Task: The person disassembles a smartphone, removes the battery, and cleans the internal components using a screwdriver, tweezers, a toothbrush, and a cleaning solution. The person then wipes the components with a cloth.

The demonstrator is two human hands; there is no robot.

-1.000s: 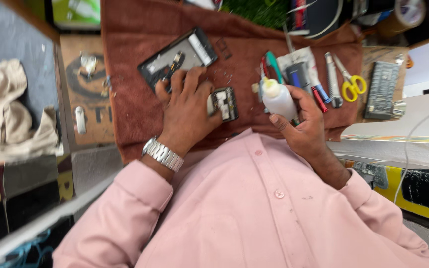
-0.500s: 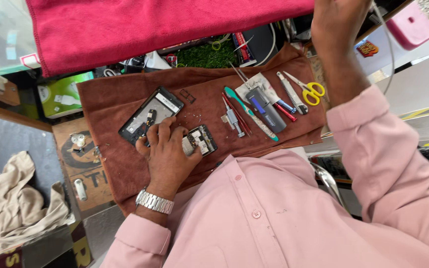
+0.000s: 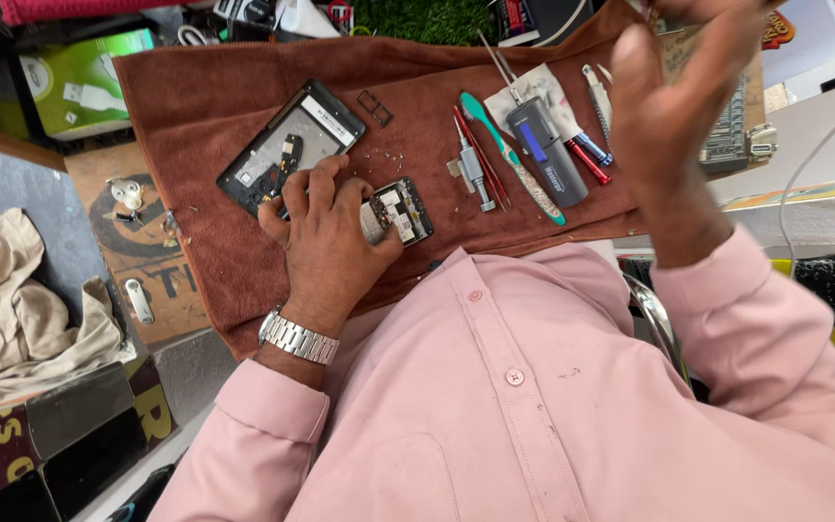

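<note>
Phone repair stands mid-way by the look of it: an opened black phone body (image 3: 287,147) lies on the brown towel (image 3: 205,97) spread over the tabletop, its back off and its insides bare, while a small circuit board (image 3: 396,210) sits apart from it, just beside the left hand (image 3: 326,246). Loose screws (image 3: 393,159) and a small black frame (image 3: 375,107) scattered on the towel suggest that stripping down is largely done; reassembly appears to remain. The left hand rests on the towel between phone body and board, its fingers (image 3: 326,179) curled and slightly spread, their tips touching the lower edge of the phone body, pinching nothing that shows. The right hand (image 3: 674,106) is raised off the towel near the camera, fingers loosely spread, empty as far as can be seen. Compared with half a second ago, the right hand has come lower from the top edge; the left hand has kept its place. A screwdriver (image 3: 473,172), a teal toothbrush (image 3: 506,155) and a grey-blue tool (image 3: 543,159) lie to the right.
</note>
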